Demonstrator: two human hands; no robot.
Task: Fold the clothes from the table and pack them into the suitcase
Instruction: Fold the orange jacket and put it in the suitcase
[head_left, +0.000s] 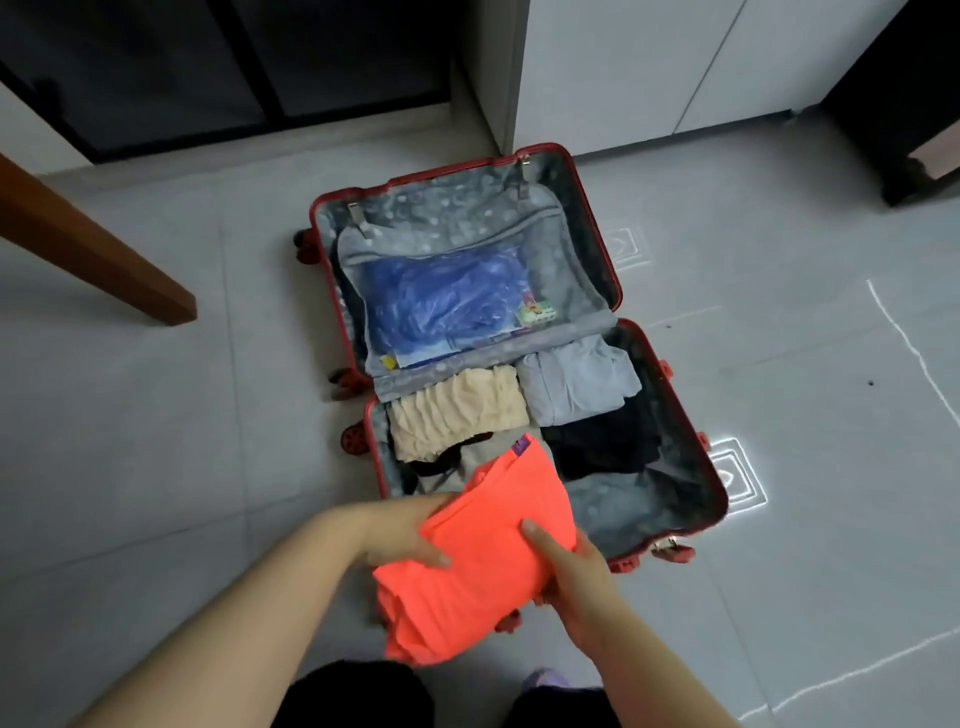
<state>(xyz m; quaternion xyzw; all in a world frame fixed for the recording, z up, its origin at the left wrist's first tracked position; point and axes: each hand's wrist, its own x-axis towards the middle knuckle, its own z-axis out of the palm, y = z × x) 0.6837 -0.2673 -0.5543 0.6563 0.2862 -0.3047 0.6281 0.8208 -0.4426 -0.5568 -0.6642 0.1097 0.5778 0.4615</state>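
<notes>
Both hands, left (402, 535) and right (574, 582), grip the folded orange garment (483, 556) above the suitcase (691, 441). Recommend lowering it flat into the bare front corner beside the black clothing (597, 441).

Both bare forearms come in from below and angle in toward each other. The left hand (397, 532) grips the folded orange garment (483, 566) with its thumb pressed on top, and the other fingers are tucked underneath, out of sight. The right hand (579, 584) has the same grip: thumb flat on top pointing forward, fingers hidden below. The cloth sits between the two thumbs.
</notes>
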